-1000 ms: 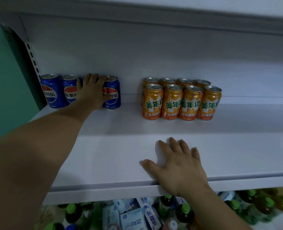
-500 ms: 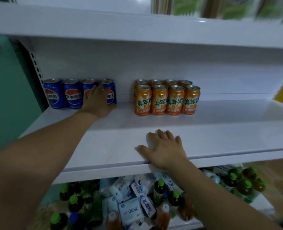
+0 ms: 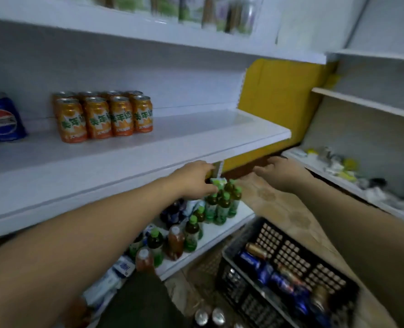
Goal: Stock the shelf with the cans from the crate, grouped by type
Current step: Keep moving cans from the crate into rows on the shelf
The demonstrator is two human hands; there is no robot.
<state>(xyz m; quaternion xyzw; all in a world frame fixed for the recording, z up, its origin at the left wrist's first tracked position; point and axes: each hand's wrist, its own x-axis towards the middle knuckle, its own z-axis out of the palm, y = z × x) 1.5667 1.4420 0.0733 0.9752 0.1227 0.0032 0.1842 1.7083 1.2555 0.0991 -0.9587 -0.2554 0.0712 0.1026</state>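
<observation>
Cans (image 3: pixel 279 278) lie on their sides in the black crate (image 3: pixel 288 256). Above the crate, the left hand (image 3: pixel 193 179) and right hand (image 3: pixel 279 172) hold nothing, fingers loose. Farther up, orange cans (image 3: pixel 106 116) stand upright on the shelf (image 3: pixel 196 138), blue can (image 3: pixel 1 118) beside.

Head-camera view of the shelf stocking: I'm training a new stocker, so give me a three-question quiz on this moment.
1. True or false: both hands are empty.
2. Which cans stand grouped mid-shelf? A) orange soda cans B) green cans C) silver cans
3. Fill in: blue cans still wait in the black ____.

Key: 1 true: left hand and right hand hold nothing. 2 A: the orange soda cans, right of the Pepsi can. 3 crate.
</observation>
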